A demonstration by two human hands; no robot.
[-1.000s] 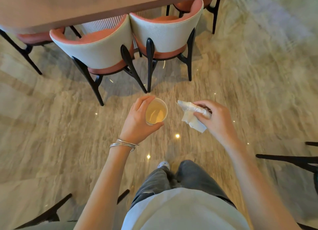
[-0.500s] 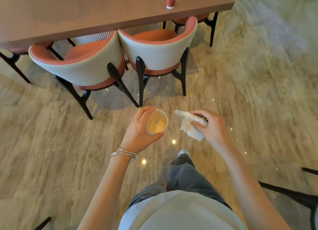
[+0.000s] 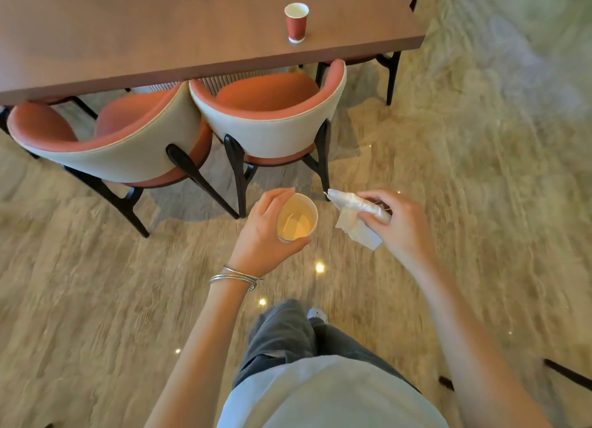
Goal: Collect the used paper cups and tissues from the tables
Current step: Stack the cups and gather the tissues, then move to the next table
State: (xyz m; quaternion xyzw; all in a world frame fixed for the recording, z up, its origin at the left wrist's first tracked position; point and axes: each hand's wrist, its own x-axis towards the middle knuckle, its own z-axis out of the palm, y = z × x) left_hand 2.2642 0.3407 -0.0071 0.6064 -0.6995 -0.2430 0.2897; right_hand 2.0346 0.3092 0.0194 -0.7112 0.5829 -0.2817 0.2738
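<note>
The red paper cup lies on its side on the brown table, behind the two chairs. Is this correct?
No. The head view shows the red paper cup standing upright on the brown table, behind the two chairs.

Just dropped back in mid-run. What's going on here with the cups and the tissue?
A person stands on the floor behind two chairs, facing the table. The left hand grips a paper cup from the side, and the cup seems to hold some yellowish liquid. The right hand pinches a crumpled white tissue beside the cup, not touching it. A red paper cup stands upright near the table's right end, not yet collected.
</note>
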